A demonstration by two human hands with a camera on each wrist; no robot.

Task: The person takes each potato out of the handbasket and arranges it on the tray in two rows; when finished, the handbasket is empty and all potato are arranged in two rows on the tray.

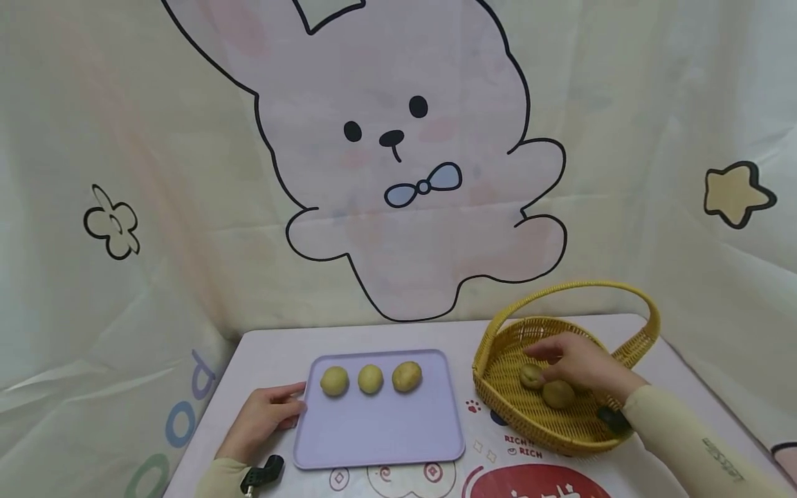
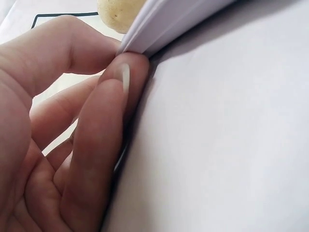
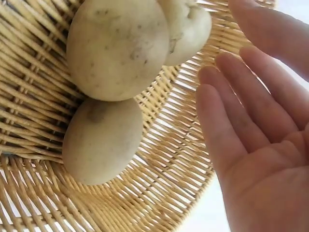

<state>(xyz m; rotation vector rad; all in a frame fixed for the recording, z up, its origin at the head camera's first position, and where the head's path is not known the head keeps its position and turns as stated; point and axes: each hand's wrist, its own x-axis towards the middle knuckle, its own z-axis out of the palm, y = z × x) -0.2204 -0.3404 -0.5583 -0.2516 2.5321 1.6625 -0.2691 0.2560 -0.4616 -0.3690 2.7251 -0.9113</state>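
Over the basket (image 1: 521,420), my right hand (image 1: 575,363) hung wide!
Potatoes (image 3: 118,48) lay just beside it, while my left hand (image 1: 264,416) pinched the tray (image 1: 380,434) by its left edge!

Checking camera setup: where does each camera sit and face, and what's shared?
Head: worn on the head, facing forward and down at the tray and basket; left hand and right hand show.
Left wrist: on that wrist, facing the tray's edge; left hand shows.
Right wrist: on that wrist, facing the potatoes in the basket; right hand shows.
Head and right wrist share basket and right hand.
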